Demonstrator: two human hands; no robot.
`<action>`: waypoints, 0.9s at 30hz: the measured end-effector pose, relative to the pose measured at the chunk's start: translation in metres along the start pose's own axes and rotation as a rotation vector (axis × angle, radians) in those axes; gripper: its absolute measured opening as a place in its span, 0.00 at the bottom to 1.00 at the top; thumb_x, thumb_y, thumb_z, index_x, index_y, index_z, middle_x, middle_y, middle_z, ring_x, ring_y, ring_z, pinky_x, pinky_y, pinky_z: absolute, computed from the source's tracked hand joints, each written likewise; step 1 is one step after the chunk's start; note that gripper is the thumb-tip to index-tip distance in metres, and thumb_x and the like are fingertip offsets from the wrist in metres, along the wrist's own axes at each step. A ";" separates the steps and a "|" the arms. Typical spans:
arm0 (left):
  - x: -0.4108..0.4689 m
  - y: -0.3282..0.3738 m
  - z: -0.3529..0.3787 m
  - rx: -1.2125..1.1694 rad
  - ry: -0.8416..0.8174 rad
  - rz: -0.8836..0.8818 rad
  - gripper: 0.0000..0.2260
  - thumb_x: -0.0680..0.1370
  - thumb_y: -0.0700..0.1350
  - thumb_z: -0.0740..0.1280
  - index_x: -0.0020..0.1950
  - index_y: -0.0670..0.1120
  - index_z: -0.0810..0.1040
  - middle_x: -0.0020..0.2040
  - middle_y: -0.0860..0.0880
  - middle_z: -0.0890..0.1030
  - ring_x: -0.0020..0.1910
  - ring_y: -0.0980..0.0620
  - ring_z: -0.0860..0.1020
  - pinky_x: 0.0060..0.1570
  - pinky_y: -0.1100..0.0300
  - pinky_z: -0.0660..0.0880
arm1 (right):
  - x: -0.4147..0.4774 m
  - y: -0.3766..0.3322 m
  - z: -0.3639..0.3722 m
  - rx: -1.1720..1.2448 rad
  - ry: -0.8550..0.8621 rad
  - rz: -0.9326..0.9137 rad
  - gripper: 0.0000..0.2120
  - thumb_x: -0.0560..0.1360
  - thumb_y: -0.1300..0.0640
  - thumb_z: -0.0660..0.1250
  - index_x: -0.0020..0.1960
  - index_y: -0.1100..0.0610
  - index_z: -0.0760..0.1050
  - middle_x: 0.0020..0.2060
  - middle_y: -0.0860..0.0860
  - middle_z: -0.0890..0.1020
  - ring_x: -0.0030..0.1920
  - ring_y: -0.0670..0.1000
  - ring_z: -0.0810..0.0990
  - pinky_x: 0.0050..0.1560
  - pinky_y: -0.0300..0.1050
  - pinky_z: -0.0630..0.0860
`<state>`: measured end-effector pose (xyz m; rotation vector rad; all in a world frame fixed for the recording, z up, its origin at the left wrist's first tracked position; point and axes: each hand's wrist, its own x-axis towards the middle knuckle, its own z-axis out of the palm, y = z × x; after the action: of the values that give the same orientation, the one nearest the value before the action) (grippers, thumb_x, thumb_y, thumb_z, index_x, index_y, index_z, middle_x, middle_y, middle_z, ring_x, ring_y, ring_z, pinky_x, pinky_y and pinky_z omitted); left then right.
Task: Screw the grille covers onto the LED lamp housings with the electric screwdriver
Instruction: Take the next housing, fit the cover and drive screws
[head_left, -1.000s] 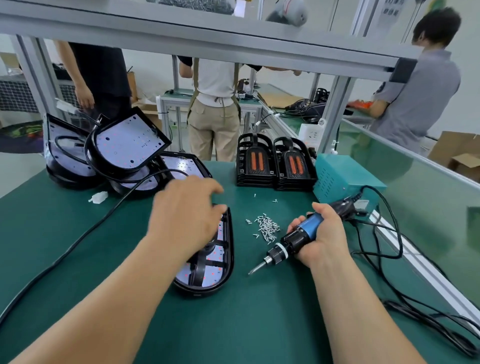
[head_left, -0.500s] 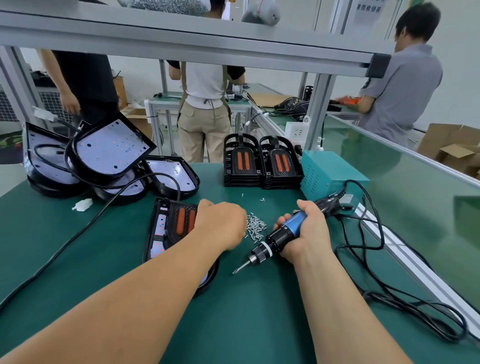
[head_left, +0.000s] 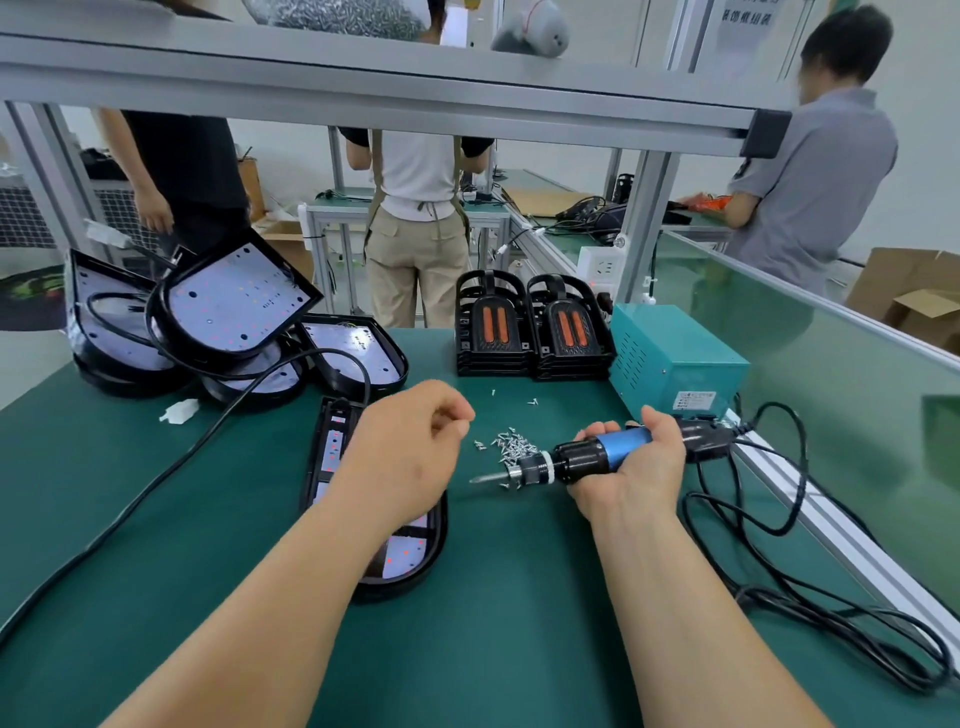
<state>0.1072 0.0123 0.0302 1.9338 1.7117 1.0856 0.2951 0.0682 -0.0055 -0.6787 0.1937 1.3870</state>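
Dark green surface (head_left: 498, 623), black and blue screwdriver (head_left: 597, 457) in the right hand (head_left: 639, 478), shiny silver screws (head_left: 511, 447) beside it, black grille covers (head_left: 530, 327) with orange stripes, teal box (head_left: 675, 358)

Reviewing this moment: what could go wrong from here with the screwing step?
The electric screwdriver, gripped by the right hand, has its bit right by the loose screws; a sweep could scatter them. The left hand hovers above the lamp housing and could nudge it out of position. The screwdriver's cord lies in loose loops and may snag.
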 end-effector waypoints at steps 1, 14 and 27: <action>-0.007 -0.002 -0.004 -0.057 0.009 -0.031 0.10 0.79 0.40 0.66 0.43 0.54 0.76 0.36 0.59 0.77 0.32 0.69 0.74 0.36 0.76 0.68 | -0.001 0.001 0.000 0.028 -0.008 -0.002 0.11 0.70 0.54 0.72 0.43 0.55 0.70 0.28 0.50 0.76 0.24 0.51 0.75 0.38 0.42 0.77; -0.031 -0.014 0.006 -0.230 0.021 -0.093 0.13 0.78 0.41 0.69 0.49 0.60 0.72 0.40 0.64 0.81 0.36 0.64 0.75 0.41 0.68 0.69 | -0.009 0.008 0.004 0.162 -0.046 0.043 0.12 0.69 0.54 0.74 0.44 0.55 0.71 0.23 0.51 0.76 0.23 0.52 0.76 0.33 0.42 0.78; -0.030 -0.019 0.008 -0.277 0.073 -0.110 0.10 0.79 0.40 0.68 0.53 0.56 0.74 0.40 0.66 0.80 0.35 0.68 0.74 0.37 0.78 0.66 | -0.013 0.008 0.006 0.216 -0.047 0.062 0.13 0.68 0.55 0.75 0.44 0.55 0.71 0.23 0.52 0.76 0.22 0.52 0.75 0.31 0.43 0.77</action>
<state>0.1005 -0.0105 0.0020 1.6309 1.5865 1.2898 0.2833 0.0610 0.0028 -0.4636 0.3244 1.4157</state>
